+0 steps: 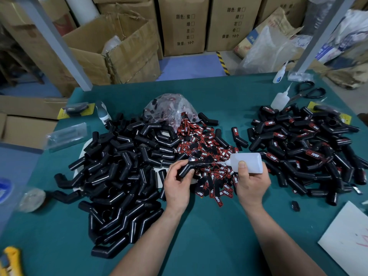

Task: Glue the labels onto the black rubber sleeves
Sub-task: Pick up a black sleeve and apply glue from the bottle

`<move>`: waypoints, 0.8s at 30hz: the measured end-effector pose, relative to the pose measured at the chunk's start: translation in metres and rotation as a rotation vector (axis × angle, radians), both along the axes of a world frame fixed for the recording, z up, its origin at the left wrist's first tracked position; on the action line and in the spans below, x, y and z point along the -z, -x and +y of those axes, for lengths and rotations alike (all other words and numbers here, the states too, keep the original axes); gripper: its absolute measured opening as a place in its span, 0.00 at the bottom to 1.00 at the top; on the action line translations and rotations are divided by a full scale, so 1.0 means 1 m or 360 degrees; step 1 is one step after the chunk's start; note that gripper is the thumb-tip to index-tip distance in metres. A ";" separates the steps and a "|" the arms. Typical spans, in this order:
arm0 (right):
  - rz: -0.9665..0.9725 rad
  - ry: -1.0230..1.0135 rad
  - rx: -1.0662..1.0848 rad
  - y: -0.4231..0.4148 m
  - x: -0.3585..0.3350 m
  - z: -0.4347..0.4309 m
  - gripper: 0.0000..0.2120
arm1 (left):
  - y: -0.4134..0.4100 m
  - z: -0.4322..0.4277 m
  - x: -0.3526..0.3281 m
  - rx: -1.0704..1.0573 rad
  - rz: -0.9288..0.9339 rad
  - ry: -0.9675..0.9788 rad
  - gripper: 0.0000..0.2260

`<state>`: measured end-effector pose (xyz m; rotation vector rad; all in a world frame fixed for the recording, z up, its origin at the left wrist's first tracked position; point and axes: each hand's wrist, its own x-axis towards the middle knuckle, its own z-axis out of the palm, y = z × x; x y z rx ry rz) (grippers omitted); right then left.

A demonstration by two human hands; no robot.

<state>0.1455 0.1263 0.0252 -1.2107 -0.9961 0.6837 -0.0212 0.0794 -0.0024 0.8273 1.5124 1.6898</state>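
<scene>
My left hand [177, 182] grips a bent black rubber sleeve [186, 169] above the green table. My right hand [251, 181] holds a translucent glue bottle [248, 162] on its side, its thin needle tip reaching left to the sleeve's upper end. A heap of red-and-black labels [211, 154] lies under and behind both hands. A large pile of plain black sleeves [123, 168] fills the left. On the right lies a pile of sleeves carrying labels [302, 148].
A clear bag of labels [169, 108] sits behind the label heap. Two more glue bottles [279, 99] and scissors [307, 91] lie at the back right. White paper [346, 238] is at the right edge, a yellow tool [11, 259] at the front left. Cardboard boxes [119, 48] stand beyond the table.
</scene>
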 end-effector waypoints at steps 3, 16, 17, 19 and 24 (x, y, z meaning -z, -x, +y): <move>0.0030 0.0000 0.0006 -0.002 0.000 0.002 0.18 | -0.001 0.000 -0.003 -0.0015 0.0034 -0.0019 0.23; 0.0045 -0.0011 -0.0001 -0.001 0.001 0.001 0.18 | -0.002 -0.002 -0.004 -0.0033 0.0015 -0.0052 0.24; 0.0038 -0.0005 -0.0021 0.000 0.002 0.000 0.17 | -0.002 -0.002 -0.006 -0.0041 0.0034 -0.0066 0.25; 0.0014 0.0007 -0.0044 0.001 0.002 -0.001 0.16 | -0.003 -0.002 -0.007 -0.0044 0.0046 -0.0087 0.26; 0.0023 -0.0008 -0.0018 -0.001 0.004 0.001 0.16 | -0.003 -0.001 -0.006 -0.0036 0.0024 -0.0075 0.25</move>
